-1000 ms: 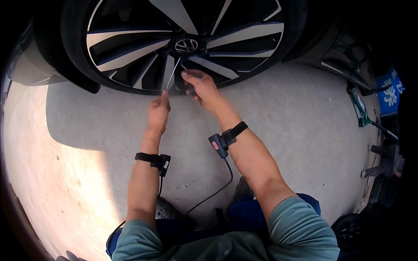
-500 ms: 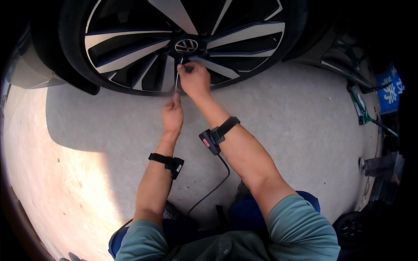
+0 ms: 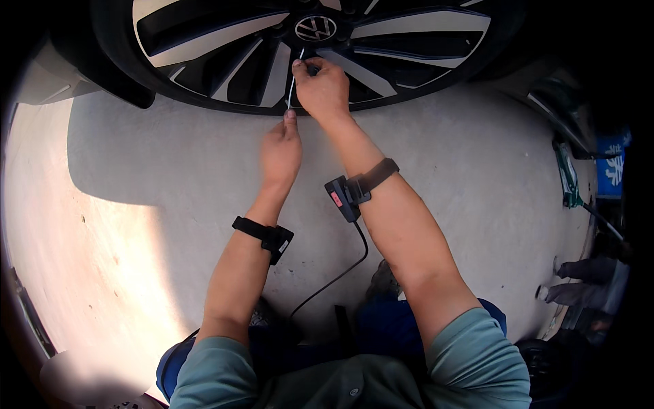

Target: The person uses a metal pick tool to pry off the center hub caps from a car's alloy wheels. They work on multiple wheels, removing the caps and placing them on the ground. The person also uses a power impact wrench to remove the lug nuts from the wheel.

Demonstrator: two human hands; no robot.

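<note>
A car wheel (image 3: 419,24) with silver and black spokes fills the top of the view. Just below its round centre cap (image 3: 315,28), a thin pale metal rod (image 3: 292,91) slants up toward the hub. My left hand (image 3: 281,151) pinches the rod's lower end between thumb and fingers. Higher up, my right hand (image 3: 325,90) is closed around the rod's upper part, close against the spokes. A small dark patch shows between the right fingers; I cannot tell what it is. The rod's tip reaches the dark area under the cap.
Concrete floor (image 3: 449,163) lies beneath my arms. A green floor jack (image 3: 567,174) stands at the right by the car body, near a blue sign (image 3: 612,167). Another person's legs (image 3: 579,285) show at the right. A black cable (image 3: 340,276) hangs from my right wrist strap.
The wheel and both my hands sit higher in the view, shifted slightly right. Both hands still grip the rod. The other person's legs show more fully, and a blurred pale shape appears at lower left.
</note>
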